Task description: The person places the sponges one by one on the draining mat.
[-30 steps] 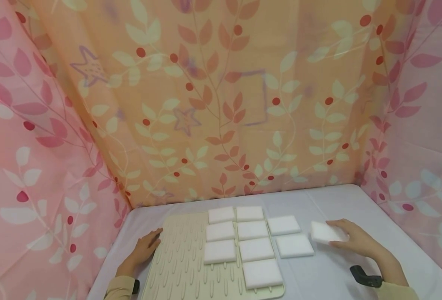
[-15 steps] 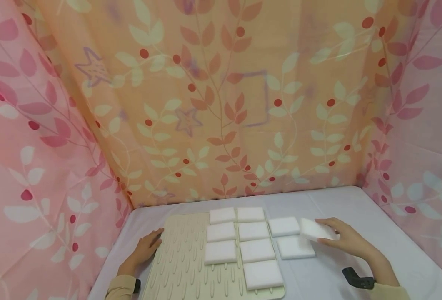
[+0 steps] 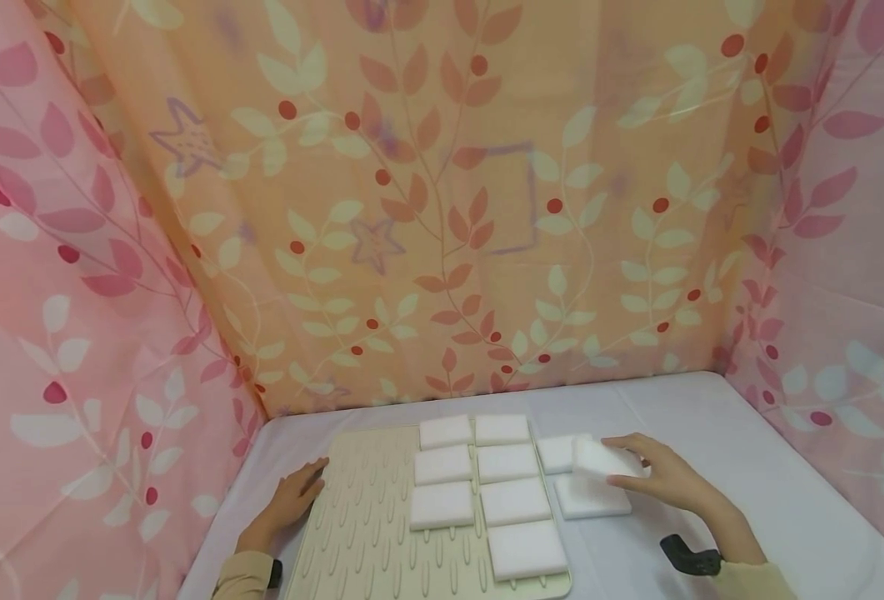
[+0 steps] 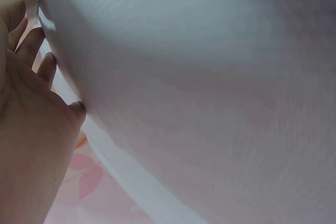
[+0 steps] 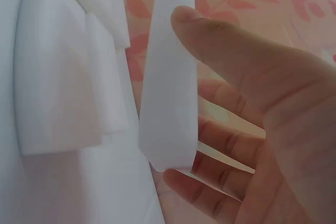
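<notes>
My right hand (image 3: 662,475) pinches a white sponge (image 3: 597,458) between thumb and fingers, above the table. In the right wrist view the thumb lies on one side of this sponge (image 5: 169,87) and the fingers on the other. Just beneath are two loose white sponges, a far one (image 3: 554,454), partly hidden by the held one, and a near one (image 3: 593,502). Several more sponges (image 3: 442,504) lie in two columns on a cream ridged mat (image 3: 367,500). My left hand (image 3: 289,498) rests at the mat's left edge, fingers extended and holding nothing.
White cloth covers the table (image 3: 711,417). A patterned orange curtain (image 3: 442,208) rises behind it, with pink curtains (image 3: 861,250) at both sides. Sponges (image 5: 58,77) overlap one another in the right wrist view.
My right hand has carried the sponge leftward, from right of the two loose sponges to over them. My left hand stays at the mat's edge.
</notes>
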`<state>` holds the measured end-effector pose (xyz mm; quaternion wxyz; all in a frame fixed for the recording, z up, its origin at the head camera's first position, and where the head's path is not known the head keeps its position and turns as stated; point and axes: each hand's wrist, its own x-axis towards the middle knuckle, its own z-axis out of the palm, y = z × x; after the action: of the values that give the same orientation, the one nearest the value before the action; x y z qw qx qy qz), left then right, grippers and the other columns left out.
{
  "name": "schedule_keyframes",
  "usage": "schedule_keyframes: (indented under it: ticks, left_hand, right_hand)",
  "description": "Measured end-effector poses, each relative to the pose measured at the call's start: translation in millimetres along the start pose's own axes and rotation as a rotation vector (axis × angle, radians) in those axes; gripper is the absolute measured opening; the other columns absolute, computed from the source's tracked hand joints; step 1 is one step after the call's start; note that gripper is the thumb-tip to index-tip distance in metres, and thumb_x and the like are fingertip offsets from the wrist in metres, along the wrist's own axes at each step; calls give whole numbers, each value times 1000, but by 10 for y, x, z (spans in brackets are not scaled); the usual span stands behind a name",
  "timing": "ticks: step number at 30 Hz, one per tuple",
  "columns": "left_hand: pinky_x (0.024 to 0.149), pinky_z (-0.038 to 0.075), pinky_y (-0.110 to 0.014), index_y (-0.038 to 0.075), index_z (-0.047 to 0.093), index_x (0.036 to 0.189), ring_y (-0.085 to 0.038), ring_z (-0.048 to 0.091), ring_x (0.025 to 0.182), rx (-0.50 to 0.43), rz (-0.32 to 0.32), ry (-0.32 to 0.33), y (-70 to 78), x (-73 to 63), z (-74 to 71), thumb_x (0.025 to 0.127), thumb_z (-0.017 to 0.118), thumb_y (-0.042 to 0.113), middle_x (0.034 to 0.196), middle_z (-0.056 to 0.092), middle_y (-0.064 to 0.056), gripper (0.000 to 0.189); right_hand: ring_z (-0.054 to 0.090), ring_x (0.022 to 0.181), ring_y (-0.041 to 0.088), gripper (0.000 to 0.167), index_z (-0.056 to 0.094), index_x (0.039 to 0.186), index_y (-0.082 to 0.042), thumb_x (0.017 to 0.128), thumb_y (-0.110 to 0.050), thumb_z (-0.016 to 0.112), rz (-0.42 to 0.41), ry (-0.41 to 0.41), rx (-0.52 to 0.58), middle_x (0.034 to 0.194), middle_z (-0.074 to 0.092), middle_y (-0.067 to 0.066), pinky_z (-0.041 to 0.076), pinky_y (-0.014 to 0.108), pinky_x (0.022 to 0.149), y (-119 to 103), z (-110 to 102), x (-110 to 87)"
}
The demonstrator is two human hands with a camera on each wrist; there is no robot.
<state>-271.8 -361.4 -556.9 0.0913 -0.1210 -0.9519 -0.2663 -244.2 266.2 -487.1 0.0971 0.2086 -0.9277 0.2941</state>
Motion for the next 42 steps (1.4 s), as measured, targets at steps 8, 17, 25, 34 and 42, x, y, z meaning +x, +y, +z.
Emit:
schedule_keyframes:
  ticks: [8,17,25,34,42]
  left_hand:
    - [91,14,-76,0,49,131,-50,39,124,-3,8,7,3,5,-12,92,55,15,131,50,-24,42]
    - [91,14,-76,0,49,131,-51,38,124,-11,6,3,-4,11,-10,92,55,14,131,50,-26,42]
    - [90,16,-76,0,50,130,-51,40,122,0,21,20,-4,-9,11,91,55,14,129,52,-25,42]
    - [91,15,-76,0,50,130,-50,40,123,3,11,23,12,-8,5,91,56,14,130,52,-25,42]
    - [91,15,-76,-2,51,129,-51,40,122,2,21,18,42,-15,-13,91,55,13,129,51,-26,41]
  right_hand:
    - [55,96,19,56,61,120,-14,75,-46,72,-53,-19,52,112,62,2,47,25,67,-145,84,73]
    - [56,98,20,57,58,122,-14,76,-46,70,-113,-68,86,113,60,1,49,26,67,-271,186,142]
    - [57,104,23,58,57,124,-13,78,-46,69,-143,-130,140,119,59,4,51,30,70,-402,269,191]
    - [53,110,26,56,56,126,-10,80,-40,70,-155,-220,148,124,55,5,52,33,76,-602,344,237]
    - [53,107,22,55,56,127,-16,80,-41,70,-162,-251,120,125,53,2,51,35,76,-757,428,251]
